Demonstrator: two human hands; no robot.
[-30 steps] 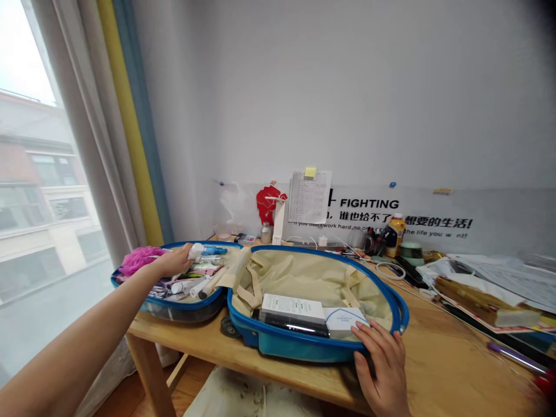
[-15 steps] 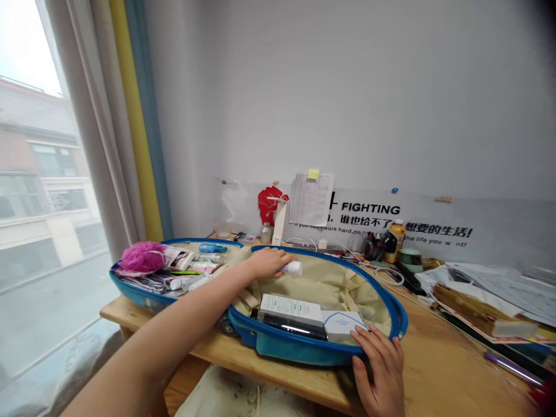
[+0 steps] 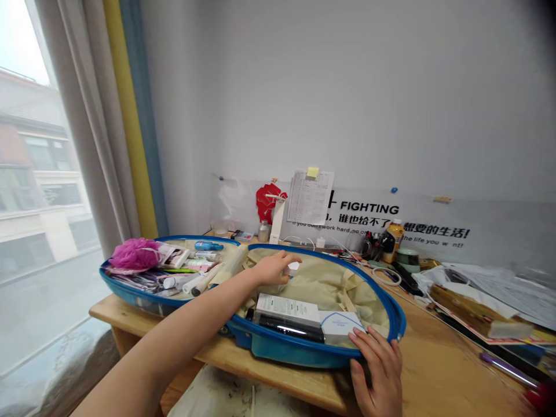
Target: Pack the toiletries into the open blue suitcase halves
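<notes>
An open blue hard-shell suitcase (image 3: 295, 350) lies flat on the table in two halves. My left hand (image 3: 273, 269) is over the beige lining of the right half, with a small white bottle (image 3: 294, 267) partly hidden under its fingers. My right hand (image 3: 376, 370) grips the suitcase's front rim. Near it, a white box (image 3: 286, 310) lies on a black case (image 3: 291, 329), next to a white box with a blue line (image 3: 341, 326). The left half holds a pink shower puff (image 3: 134, 255) and several tubes (image 3: 191, 282).
The wooden table (image 3: 438, 347) runs past the suitcase to the right, holding papers, a juice bottle (image 3: 394, 242), cables and a purple pen (image 3: 508, 369). A curtain (image 3: 130, 127) and window stand at the left, and a printed wall sign (image 3: 369, 208) behind.
My left hand has crossed from the suitcase's left half to above the right half's lining, carrying the white bottle. My right hand stays on the rim.
</notes>
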